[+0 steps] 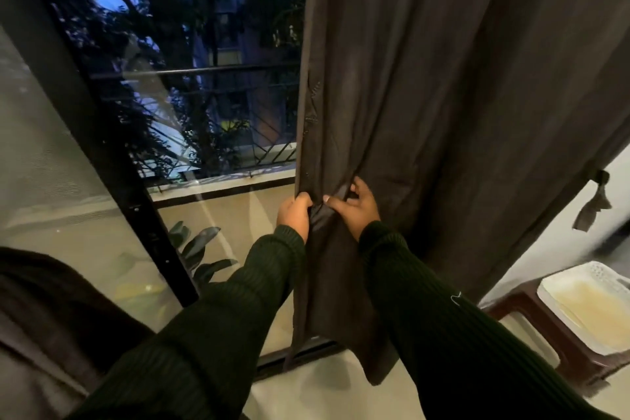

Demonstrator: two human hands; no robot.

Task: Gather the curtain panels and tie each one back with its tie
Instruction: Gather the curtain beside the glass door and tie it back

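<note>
Hands meet at the dark curtain panel's [443,78] leading edge: left hand [295,213] clenches the hem, right hand [354,206] pinches folds beside it, likely bunching cloth. Its tie [593,203] dangles off the far edge, untouched.

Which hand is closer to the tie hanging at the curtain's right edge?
Right. The right hand grips the curtain folds, well left of the tie. The left hand grips the curtain's leading edge, farther left still.
</note>
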